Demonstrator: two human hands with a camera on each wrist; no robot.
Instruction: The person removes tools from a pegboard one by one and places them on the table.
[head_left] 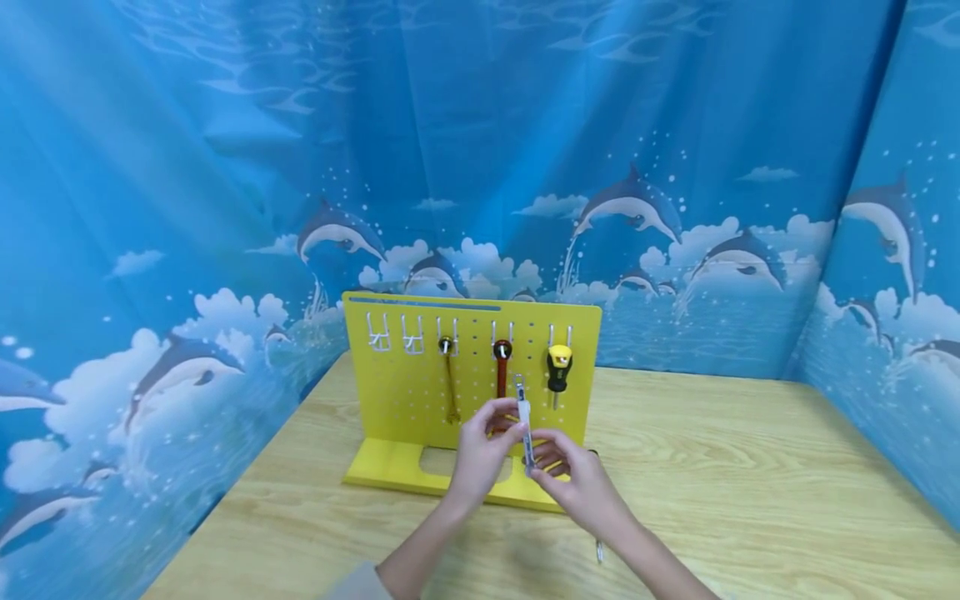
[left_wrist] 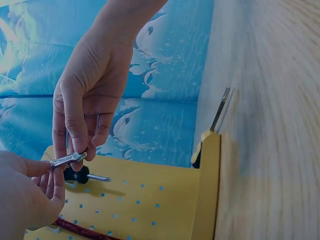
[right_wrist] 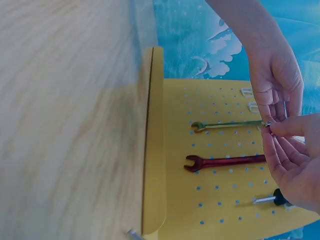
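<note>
Both hands hold a slim silver metal tool [head_left: 525, 425] upright in front of the yellow pegboard [head_left: 472, 392]. My left hand [head_left: 482, 442] pinches it along its middle between thumb and fingers. Lower down, my right hand [head_left: 573, 479] pinches the bottom end. In the left wrist view the silver tool [left_wrist: 67, 160] shows a wrench-like end by the right fingertips. Most of it is hidden by fingers in the right wrist view. Close behind the hands hang a red wrench [head_left: 502, 371] and a gold-green wrench [head_left: 450, 383]; a short yellow-and-black screwdriver [head_left: 558, 362] hangs to their right.
White hooks [head_left: 379, 333] at the pegboard's upper left hold nothing. Beside the board's foot, partly behind the right forearm, a thin metal shaft [head_left: 599, 550] lies on the wooden table [head_left: 750, 467]. A blue dolphin-print curtain [head_left: 480, 150] encloses the back and sides.
</note>
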